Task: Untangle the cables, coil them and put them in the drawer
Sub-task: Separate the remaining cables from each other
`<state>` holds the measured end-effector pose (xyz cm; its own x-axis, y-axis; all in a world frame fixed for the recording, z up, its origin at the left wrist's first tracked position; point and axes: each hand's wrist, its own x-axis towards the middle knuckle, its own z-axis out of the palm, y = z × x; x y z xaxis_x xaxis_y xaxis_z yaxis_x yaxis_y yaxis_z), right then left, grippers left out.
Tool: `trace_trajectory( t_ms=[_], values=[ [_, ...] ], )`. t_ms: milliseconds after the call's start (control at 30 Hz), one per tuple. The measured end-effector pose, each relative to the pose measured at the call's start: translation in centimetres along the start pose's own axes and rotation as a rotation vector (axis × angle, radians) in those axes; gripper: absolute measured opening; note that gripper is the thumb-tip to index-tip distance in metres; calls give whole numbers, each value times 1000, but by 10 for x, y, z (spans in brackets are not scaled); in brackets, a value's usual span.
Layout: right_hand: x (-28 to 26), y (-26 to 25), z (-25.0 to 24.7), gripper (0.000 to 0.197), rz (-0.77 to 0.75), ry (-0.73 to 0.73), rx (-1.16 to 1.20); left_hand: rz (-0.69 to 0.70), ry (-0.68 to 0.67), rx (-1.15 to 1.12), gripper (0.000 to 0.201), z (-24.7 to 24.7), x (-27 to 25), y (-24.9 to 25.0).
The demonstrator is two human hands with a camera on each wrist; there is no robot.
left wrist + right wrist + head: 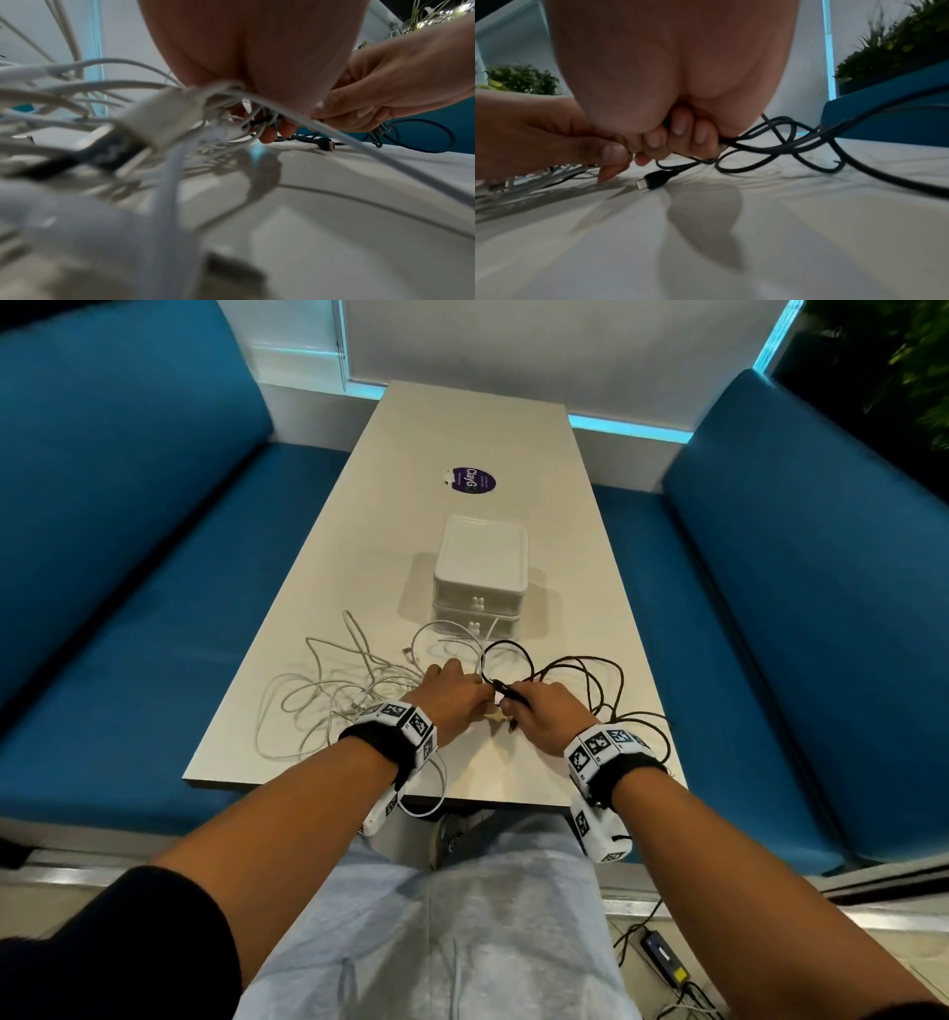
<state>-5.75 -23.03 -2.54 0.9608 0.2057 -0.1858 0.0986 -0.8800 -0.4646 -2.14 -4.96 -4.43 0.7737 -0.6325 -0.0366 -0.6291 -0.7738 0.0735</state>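
Cables' (359,680) knot mostly hidden between left hand (452,695) and right hand (544,711).

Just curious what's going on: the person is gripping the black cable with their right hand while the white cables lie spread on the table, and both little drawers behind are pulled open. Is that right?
Not quite. In the head view both drawers of the white drawer box are closed. The rest holds: the right hand grips the black cable, and the white cables lie spread on the table.
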Motion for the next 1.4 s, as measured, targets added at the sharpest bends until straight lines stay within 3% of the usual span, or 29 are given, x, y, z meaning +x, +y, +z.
trace_trajectory(
  t_ms=[300,433,533,700,967,1233,1400],
  values=[
    [-14,41,-29,30,278,102,-326,-39,-13,6,23,-9,-9,-16],
    [-11,27,-24,30,283,220,-250,-58,-17,9,15,-9,-4,-11],
    [-8,11,-18,30,185,293,-143,-58,-14,0,14,-8,-3,-12],
    [3,-20,10,27,33,142,-51,-60,15,-20,21,-9,0,-2],
    [7,-14,16,23,62,75,-94,-60,-15,22,22,-5,0,-3],
    [1,11,-1,29,144,109,-290,-50,39,88,31,-6,-6,-4],
    [-8,37,-21,26,320,111,-354,-73,49,60,28,-7,-8,-7]
  ],
)
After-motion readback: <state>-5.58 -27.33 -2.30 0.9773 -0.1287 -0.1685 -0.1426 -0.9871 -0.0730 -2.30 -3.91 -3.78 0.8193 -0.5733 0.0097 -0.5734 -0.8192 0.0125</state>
